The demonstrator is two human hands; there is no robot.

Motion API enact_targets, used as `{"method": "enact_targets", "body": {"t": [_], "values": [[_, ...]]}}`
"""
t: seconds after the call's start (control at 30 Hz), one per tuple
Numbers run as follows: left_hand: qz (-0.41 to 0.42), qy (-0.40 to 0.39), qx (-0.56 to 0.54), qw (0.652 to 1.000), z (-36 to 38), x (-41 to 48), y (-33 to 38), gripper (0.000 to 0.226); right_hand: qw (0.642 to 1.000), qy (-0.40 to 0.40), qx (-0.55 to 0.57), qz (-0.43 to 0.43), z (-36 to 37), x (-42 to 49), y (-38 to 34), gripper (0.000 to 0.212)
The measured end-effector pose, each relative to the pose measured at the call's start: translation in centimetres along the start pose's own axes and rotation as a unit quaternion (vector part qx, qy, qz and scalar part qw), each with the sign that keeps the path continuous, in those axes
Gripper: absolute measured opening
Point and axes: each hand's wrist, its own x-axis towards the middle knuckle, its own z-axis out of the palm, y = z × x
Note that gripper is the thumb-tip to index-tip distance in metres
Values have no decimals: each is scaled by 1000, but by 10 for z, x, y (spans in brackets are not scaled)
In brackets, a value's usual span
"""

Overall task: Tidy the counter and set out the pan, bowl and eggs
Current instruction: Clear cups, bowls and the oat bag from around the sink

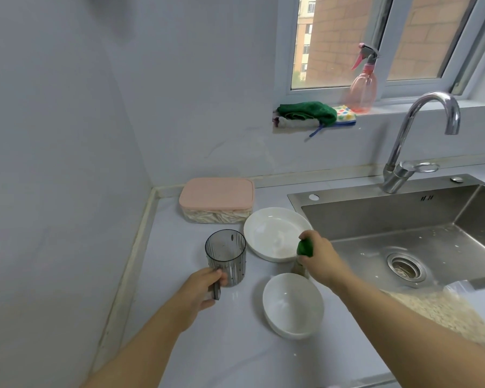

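A white bowl (293, 305) sits on the pale counter (230, 345) in front of me. Behind it a white plate (272, 233) lies flat beside the sink. My left hand (199, 292) grips the handle of a smoky grey plastic cup (226, 256) that stands upright on the counter. My right hand (318, 256) is curled over the green cap of a small bottle (304, 247) standing between the plate and the bowl; most of the bottle is hidden by my hand. No pan or eggs are in view.
A clear box with a pink lid (217, 198) stands at the back by the wall. The steel sink (420, 242) and tap (420, 141) fill the right side. A clear bag of grain (443, 312) lies under my right forearm. Cloths (308, 113) and a pink spray bottle (364, 85) rest on the windowsill.
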Motion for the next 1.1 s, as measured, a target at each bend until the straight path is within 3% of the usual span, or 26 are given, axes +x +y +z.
{"method": "enact_targets", "body": {"t": [0.37,0.63,0.93,1.1], "values": [[12,18,-37,999,4,1,-1,17,994,52,91,8,1,-14,12,49],[67,18,-45,997,18,-18,38,17,968,207,141,-33,-24,-32,11,43],[184,-26,-10,983,73,-54,72,28,947,285,148,-28,-56,-80,10,47],[187,-100,9,977,135,-84,71,28,928,342,151,1,-84,-128,42,42]]}}
